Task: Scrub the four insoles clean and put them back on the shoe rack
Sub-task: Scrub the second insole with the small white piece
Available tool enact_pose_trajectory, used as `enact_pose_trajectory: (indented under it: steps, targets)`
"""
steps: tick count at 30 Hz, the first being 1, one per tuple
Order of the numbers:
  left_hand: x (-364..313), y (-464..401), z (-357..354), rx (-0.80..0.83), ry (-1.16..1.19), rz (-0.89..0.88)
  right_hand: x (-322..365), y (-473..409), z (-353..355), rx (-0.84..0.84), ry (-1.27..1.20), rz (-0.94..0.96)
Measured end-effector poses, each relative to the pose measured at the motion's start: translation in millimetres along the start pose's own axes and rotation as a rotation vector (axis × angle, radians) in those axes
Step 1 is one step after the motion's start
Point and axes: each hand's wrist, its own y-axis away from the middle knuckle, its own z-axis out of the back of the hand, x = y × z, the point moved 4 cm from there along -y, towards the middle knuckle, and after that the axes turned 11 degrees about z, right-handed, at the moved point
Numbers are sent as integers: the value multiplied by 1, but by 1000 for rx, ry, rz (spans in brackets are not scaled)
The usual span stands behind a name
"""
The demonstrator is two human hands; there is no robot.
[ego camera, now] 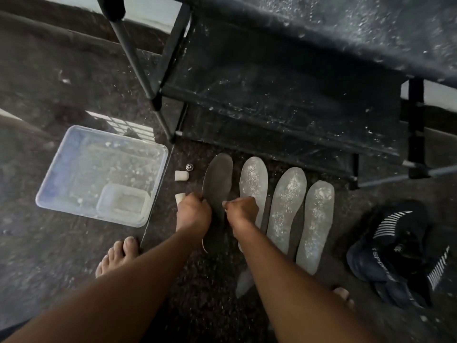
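Note:
Four insoles lie side by side on the dark floor in front of the black shoe rack point(272, 100). The leftmost insole point(218, 177) is dark grey. The other three insoles point(254, 179) point(288, 199) point(317, 219) are pale and speckled with white powder. My left hand point(194, 212) grips the dark insole's left edge near its middle. My right hand point(241, 210) is curled at its right edge; something thin and pale seems pinched in it, too small to make out.
A clear plastic tub point(74, 154) holding a smaller container point(123, 201) sits on the floor at left. Two small white caps point(181, 175) point(180, 196) and a tiny round piece point(189, 167) lie beside the insoles. Dark sneakers point(395, 253) lie at right. My bare foot point(118, 256) stands lower left.

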Motion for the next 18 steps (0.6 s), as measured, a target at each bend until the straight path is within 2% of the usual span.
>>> enact_pose_trajectory:
  steps: [5, 12, 15, 18]
  targets:
    - [8, -2, -11, 19, 5, 23, 1, -1, -7, -66, 13, -14]
    - [20, 22, -16, -105, 3, -114, 4, 18, 10, -99, 3, 137]
    - [6, 24, -21, -38, 61, -195, 10, 18, 38, -120, 21, 252]
    - [-20, 18, -35, 83, 76, -209, 13, 7, 75, -157, 65, 275]
